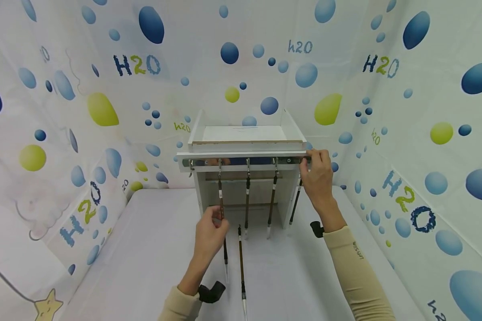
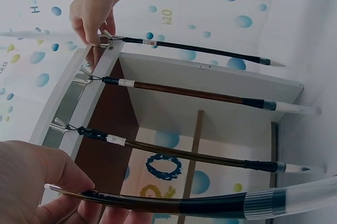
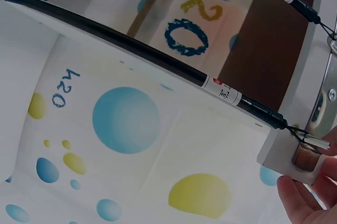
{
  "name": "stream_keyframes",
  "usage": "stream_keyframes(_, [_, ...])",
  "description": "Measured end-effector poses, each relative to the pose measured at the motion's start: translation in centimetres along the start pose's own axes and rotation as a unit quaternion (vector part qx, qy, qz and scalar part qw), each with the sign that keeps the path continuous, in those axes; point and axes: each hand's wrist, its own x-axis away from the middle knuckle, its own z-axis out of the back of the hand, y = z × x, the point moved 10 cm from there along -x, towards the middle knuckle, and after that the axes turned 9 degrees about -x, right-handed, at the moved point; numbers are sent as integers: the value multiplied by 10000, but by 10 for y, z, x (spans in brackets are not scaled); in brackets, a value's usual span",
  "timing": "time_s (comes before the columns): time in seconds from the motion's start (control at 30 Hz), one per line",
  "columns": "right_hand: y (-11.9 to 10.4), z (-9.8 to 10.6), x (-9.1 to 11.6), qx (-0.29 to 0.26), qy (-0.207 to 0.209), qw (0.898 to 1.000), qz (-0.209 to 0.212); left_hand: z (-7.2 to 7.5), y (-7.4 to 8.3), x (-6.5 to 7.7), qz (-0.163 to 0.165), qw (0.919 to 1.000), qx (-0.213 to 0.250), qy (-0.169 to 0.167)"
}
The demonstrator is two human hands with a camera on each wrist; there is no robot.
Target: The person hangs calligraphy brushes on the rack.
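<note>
The left hand pinches a hanging brush; the right hand pinches the loop at the rail. Tugging the brush could unhook it.

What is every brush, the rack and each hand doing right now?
Left hand: pinches the leftmost brush, which hangs from the rail.
Right hand: fingers at the rightmost hook of the rail.
Rightmost brush: hangs by its loop at that hook.
Two middle brushes: hang straight, untouched.
Loose brush: lies flat on the table.
White rack: stands upright.
</note>
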Motion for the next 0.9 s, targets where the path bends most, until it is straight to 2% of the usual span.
stream_keyframes(0.43, [0, 1, 0, -39, 89, 9999, 64, 6, 5, -8, -3, 10000, 99, -1])
stream_keyframes(0.9, [2, -1, -1, -36, -47, 10000, -75, 14, 7, -3, 69, 9994, 115, 313])
